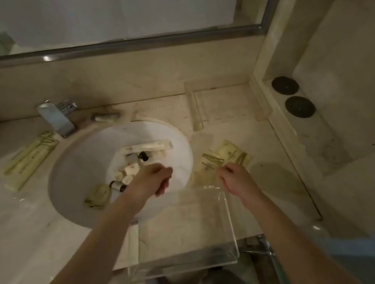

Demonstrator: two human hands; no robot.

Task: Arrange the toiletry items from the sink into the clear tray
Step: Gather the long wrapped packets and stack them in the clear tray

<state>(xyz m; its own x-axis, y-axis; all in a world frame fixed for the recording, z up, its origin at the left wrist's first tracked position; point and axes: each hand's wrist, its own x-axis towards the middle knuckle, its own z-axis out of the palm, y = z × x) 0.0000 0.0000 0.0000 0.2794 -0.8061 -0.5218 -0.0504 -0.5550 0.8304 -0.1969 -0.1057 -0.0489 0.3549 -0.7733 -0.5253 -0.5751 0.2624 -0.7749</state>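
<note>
Your left hand hovers over the sink, fingers loosely curled, holding nothing; right hand (grip unclear) touches the packets at the clear tray's twelve o'clock.

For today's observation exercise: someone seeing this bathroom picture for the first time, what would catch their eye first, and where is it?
First the white sink, its bowl littered with small toiletry items. Then the two bare arms reaching in: the left hand over the bowl's right side, the right hand by the sachets on the counter. Nearest the viewer, the clear tray sits with nothing visible in it.
</note>
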